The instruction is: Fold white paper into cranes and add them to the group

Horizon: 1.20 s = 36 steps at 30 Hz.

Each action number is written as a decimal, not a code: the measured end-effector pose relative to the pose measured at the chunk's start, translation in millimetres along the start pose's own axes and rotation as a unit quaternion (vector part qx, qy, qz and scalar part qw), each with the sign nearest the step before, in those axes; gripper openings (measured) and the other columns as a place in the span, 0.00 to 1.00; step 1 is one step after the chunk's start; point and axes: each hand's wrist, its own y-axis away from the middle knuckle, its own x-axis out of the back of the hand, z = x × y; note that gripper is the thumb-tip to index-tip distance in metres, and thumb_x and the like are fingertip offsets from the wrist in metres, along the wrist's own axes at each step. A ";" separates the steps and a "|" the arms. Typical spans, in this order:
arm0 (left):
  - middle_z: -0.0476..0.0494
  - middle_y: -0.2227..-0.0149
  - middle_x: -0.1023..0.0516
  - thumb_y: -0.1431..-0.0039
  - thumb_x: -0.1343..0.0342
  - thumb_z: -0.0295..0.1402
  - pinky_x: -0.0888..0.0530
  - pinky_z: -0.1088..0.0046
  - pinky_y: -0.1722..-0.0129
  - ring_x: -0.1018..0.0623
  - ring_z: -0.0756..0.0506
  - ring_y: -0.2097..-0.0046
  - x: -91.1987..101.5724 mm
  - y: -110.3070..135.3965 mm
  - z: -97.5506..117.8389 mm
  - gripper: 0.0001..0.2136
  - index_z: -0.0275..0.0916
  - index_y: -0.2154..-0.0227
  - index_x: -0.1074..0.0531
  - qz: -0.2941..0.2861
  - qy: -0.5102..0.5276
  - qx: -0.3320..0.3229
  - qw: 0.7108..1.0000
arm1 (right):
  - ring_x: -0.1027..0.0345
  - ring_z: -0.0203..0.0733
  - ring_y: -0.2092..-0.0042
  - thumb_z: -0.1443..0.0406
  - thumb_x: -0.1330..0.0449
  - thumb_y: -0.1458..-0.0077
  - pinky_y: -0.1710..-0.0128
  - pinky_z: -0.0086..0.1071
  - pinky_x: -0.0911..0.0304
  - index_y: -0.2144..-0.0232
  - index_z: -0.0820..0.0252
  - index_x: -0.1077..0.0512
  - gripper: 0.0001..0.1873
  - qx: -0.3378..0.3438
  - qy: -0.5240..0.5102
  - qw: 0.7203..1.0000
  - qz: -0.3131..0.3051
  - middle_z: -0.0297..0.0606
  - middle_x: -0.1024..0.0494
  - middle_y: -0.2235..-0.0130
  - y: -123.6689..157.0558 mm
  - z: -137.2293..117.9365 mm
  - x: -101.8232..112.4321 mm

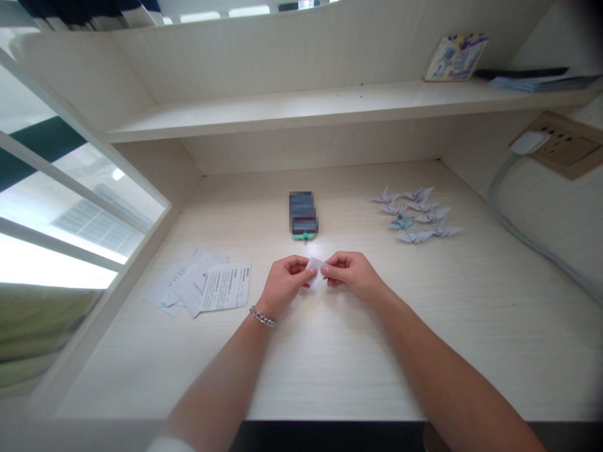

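A small folded piece of white paper [315, 269] is held just above the desk, between my two hands. My left hand [288, 278] pinches its left side between thumb and fingers; a silver chain bracelet [262, 316] circles that wrist. On the other side, my right hand [351, 274] pinches the paper's right edge. Beyond the hands lies a phone-like device [303, 212], its screen blurred out, with a green piece [303, 236] at its near end. Several folded paper cranes [426, 216] stand grouped at the right, one of them bluish [401, 222].
Loose printed paper sheets [225, 287] overlap on the left of the desk [339, 370]. A shelf [282, 112] runs across the back, bearing a small box [456, 58] and a stack of papers [541, 83]. From a wall socket [563, 144], a grey cable [518, 232] hangs down the right side.
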 end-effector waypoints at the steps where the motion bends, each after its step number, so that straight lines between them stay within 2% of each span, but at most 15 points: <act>1: 0.43 0.73 0.24 0.57 0.39 0.37 0.28 0.76 0.75 0.26 0.50 0.73 -0.1 0.2 0.4 0.13 0.33 0.70 0.27 0.001 0.002 0.000 1.000 | 0.34 0.34 0.78 0.57 0.35 0.62 0.77 0.28 0.37 0.75 0.64 0.28 0.16 -0.001 -0.001 1.000 -0.002 0.34 0.27 0.80 -0.1 0.2 0.1; 11: 0.47 0.76 0.26 0.60 0.37 0.31 0.30 0.76 0.78 0.26 0.50 0.75 0.9 -1.0 1.8 0.09 0.34 0.75 0.29 0.008 0.097 0.037 0.995 | 0.34 0.33 0.78 0.59 0.34 0.63 0.77 0.28 0.38 0.75 0.64 0.28 0.15 0.006 -0.033 0.999 -0.007 0.34 0.27 0.79 0.5 -0.1 -3.1; 18: 0.46 0.74 0.25 0.56 0.40 0.32 0.31 0.77 0.75 0.28 0.52 0.73 -1.0 1.6 3.8 0.09 0.33 0.71 0.28 -0.014 0.020 -0.007 1.000 | 0.34 0.33 0.79 0.60 0.34 0.64 0.77 0.29 0.37 0.76 0.64 0.27 0.13 0.018 -0.016 1.000 0.008 0.34 0.27 0.80 0.4 -0.8 -4.0; 22: 0.46 0.75 0.25 0.56 0.39 0.31 0.32 0.77 0.73 0.28 0.52 0.73 -0.5 1.0 3.3 0.08 0.33 0.73 0.27 -0.002 0.009 -0.039 0.999 | 0.33 0.35 0.78 0.60 0.34 0.63 0.75 0.30 0.36 0.74 0.64 0.26 0.14 0.009 -0.020 1.000 -0.003 0.35 0.26 0.80 1.6 -2.6 -4.5; 29: 0.45 0.74 0.24 0.55 0.40 0.31 0.32 0.77 0.73 0.28 0.51 0.72 -0.1 -0.1 -0.1 0.07 0.34 0.72 0.25 0.024 0.015 -0.055 0.998 | 0.31 0.36 0.75 0.64 0.35 0.63 0.72 0.31 0.35 0.72 0.64 0.25 0.12 -0.006 -0.086 0.996 0.024 0.36 0.25 0.78 1.9 -3.2 -7.3; 32: 0.44 0.72 0.24 0.54 0.41 0.30 0.32 0.77 0.72 0.28 0.51 0.71 0.0 0.3 0.7 0.06 0.34 0.72 0.24 0.032 -0.001 -0.072 0.997 | 0.31 0.36 0.75 0.65 0.34 0.63 0.73 0.30 0.34 0.72 0.64 0.25 0.12 -0.008 -0.114 0.993 0.043 0.36 0.26 0.78 2.5 -4.3 -9.1; 36: 0.45 0.73 0.25 0.53 0.42 0.29 0.33 0.77 0.72 0.29 0.51 0.71 0.4 2.4 3.3 0.04 0.35 0.73 0.25 0.030 -0.024 -0.111 0.993 | 0.30 0.36 0.75 0.66 0.34 0.63 0.73 0.30 0.34 0.72 0.64 0.26 0.11 -0.009 -0.151 0.988 0.040 0.36 0.25 0.77 3.4 -6.0 -9.0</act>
